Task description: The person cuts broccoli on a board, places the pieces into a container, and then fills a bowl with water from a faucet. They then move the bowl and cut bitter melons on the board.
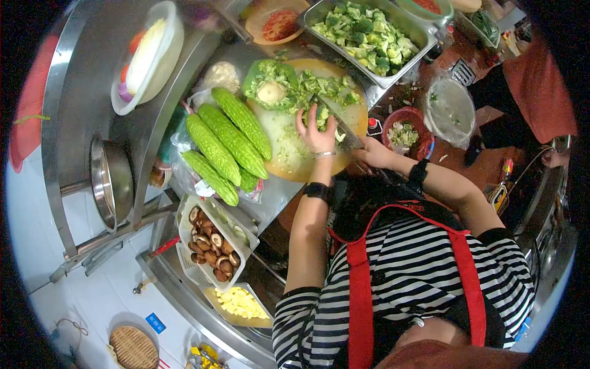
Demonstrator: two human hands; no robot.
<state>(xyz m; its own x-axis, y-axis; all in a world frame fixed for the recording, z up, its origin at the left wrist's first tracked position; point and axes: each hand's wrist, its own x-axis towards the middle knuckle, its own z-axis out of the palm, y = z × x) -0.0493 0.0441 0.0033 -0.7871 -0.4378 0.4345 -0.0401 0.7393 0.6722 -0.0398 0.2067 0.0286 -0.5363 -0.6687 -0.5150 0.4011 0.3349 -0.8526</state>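
Observation:
Broccoli pieces (349,97) lie over the upper part of a round yellow cutting board (283,157). My left hand (318,130) has its fingers curled over a small broccoli piece on the board. A cleaver (344,132) stands beside those fingers, its handle inside my closed right hand (373,152) at the board's right edge. Left of the pieces sits a large broccoli head (270,85), its pale cut stem facing up. Several green bitter melons (230,142) lie along the board's left side.
A metal tray of cut broccoli (402,79) stands above the board. Mushrooms fill a white basket (246,249) at lower left, near yellow chunks (243,304). A red bin (424,132) and a bagged container (452,111) stand to the right. Another person's hand (555,158) shows far right.

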